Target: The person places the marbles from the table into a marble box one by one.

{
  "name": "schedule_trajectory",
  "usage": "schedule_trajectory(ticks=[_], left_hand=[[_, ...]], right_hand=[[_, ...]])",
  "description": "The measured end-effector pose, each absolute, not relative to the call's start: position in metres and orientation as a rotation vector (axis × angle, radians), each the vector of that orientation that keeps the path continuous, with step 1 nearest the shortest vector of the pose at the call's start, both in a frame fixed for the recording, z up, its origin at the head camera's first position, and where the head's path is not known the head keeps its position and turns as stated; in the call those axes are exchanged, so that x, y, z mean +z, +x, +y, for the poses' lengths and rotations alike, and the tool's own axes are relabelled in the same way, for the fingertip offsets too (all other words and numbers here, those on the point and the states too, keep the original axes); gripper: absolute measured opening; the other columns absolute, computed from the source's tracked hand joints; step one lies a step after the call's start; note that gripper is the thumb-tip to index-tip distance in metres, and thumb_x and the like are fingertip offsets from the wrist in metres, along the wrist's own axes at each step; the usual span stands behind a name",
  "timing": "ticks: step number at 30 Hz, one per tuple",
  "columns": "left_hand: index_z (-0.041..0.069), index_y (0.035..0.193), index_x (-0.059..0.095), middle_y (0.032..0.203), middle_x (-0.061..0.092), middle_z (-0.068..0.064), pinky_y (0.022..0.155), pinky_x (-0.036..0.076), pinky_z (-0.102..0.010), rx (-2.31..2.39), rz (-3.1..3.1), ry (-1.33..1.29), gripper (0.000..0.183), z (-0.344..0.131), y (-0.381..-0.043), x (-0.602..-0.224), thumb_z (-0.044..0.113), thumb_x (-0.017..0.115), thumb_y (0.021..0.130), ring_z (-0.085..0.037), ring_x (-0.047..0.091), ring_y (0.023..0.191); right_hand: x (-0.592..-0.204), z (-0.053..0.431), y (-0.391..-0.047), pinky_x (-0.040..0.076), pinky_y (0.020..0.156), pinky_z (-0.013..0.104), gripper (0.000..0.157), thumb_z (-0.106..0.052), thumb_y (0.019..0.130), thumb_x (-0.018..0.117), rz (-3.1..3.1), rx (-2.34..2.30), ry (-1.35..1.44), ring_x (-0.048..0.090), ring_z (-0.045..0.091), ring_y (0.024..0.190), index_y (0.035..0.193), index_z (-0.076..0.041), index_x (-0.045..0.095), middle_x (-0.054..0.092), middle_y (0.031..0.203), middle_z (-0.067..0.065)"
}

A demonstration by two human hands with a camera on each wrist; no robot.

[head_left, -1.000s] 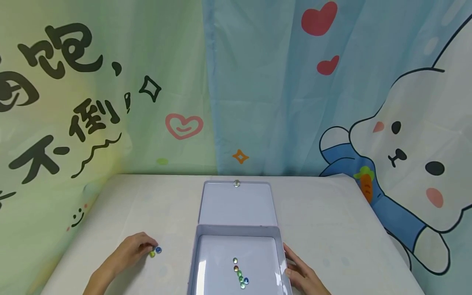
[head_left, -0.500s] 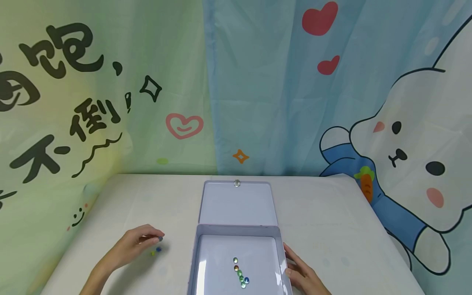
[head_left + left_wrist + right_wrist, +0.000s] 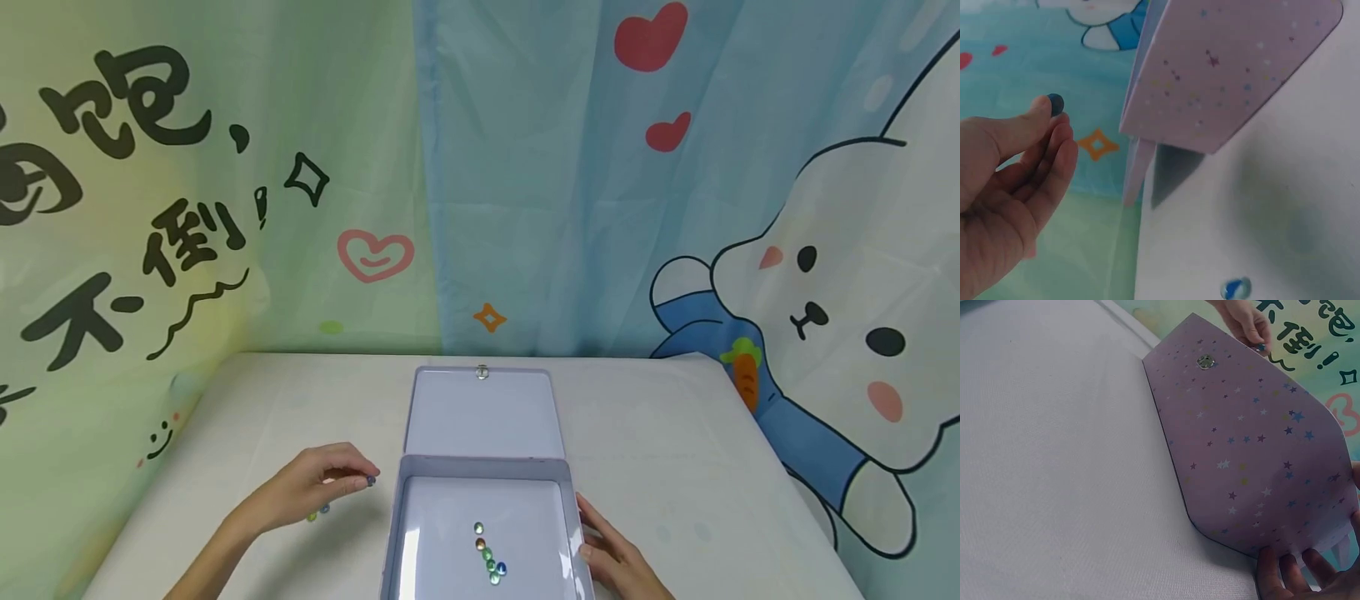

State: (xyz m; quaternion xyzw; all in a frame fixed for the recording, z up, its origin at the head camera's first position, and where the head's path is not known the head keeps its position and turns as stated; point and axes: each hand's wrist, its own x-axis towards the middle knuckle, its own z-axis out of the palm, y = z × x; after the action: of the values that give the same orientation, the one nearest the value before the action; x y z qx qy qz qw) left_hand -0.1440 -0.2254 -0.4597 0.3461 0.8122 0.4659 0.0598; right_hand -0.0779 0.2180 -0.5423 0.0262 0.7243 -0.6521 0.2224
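Observation:
My left hand [image 3: 322, 483], raised over the table left of the box, pinches a small dark blue marble [image 3: 1055, 104] between thumb and fingers. Below it, a yellow-green marble [image 3: 311, 517] and a blue marble [image 3: 1235, 289] lie on the table. The lidded box [image 3: 398, 517] has its lid [image 3: 483, 412] folded back flat. Several glass marbles, green, brown and blue [image 3: 501, 568], lie in a loose line inside. Against the box's right wall rests my right hand [image 3: 618, 557], fingers extended and touching the outside. The right wrist view shows those fingertips low on the star-printed wall.
A white cloth covers the table [image 3: 660, 442]. Behind it hangs a printed curtain [image 3: 525, 167] with hearts and a rabbit. A round metal snap [image 3: 482, 372] sits on the lid's far edge, and another snap [image 3: 1205, 362] on the box wall.
My left hand has picked the dark blue marble up from beside the other two, lifted it and carried it right toward the box. The right hand and box stay put.

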Motion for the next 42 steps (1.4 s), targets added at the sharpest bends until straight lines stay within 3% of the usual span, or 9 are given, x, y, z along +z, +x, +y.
schedule_trajectory(ticks=[11,20,42], left_hand=[[0.017,0.108,0.070,0.102,0.069,0.003,0.083,0.056,-0.021,1.183,2.330,1.146,0.019,-0.170,-0.160,-0.442,0.026,0.060,0.095,0.000,0.062,0.093],[0.010,0.105,0.072,0.094,0.068,0.004,0.076,0.053,-0.014,0.931,2.267,1.269,0.016,-0.124,-0.175,-0.429,0.018,0.063,0.094,0.006,0.056,0.083],[0.010,0.100,0.071,0.090,0.069,0.007,0.069,0.043,-0.004,0.446,2.244,1.454,0.012,-0.027,-0.192,-0.460,0.017,0.066,0.092,0.006,0.051,0.075]], right_hand=[[-0.542,0.219,-0.078,0.047,0.099,0.058,0.067,-0.029,0.099,0.051,1.994,-1.811,0.037,0.037,0.048,0.137,0.156,-0.020,0.017,0.015,0.159,0.027],[-0.543,0.221,-0.078,0.048,0.098,0.059,0.066,-0.030,0.099,0.051,1.996,-1.811,0.028,0.039,0.049,0.135,0.156,-0.021,0.017,0.014,0.159,0.027],[-0.545,0.222,-0.078,0.048,0.096,0.060,0.069,-0.031,0.100,0.049,1.967,-1.810,-0.001,0.040,0.048,0.135,0.156,-0.018,0.012,0.010,0.159,0.029]])
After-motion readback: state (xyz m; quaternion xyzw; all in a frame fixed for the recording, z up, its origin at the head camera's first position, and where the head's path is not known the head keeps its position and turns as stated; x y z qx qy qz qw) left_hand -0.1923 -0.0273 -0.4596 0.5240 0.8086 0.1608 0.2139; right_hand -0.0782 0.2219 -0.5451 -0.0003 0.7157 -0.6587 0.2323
